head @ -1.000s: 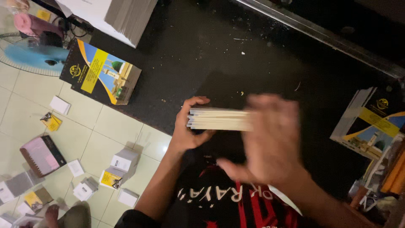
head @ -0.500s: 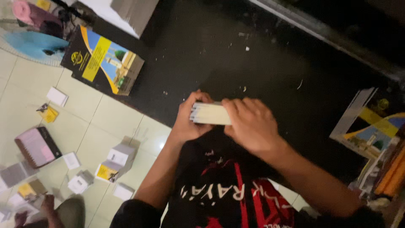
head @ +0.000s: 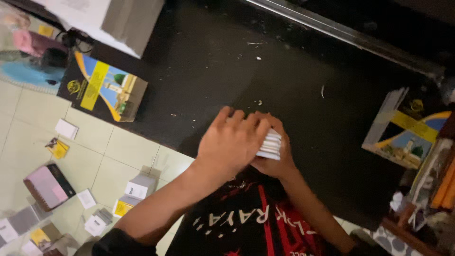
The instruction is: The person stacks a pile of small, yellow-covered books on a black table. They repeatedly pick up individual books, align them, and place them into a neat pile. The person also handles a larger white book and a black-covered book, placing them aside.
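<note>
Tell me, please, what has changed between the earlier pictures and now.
The left hand slid rightward over the white card stack, covering most of it; the right hand came off its top and cups it from below. Both still hold it above the black table.

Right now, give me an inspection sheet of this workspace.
Surface: black mat with pale specks, laid on tiled floor.
Job's things: white card stack, end showing.
Clutter: printed box; second printed box; small packets on the tiles.
Hands: left hand over the stack, right hand under it.
Cables: dark cord at top left.
Surroundings: metal rail; cardboard carton.
</note>
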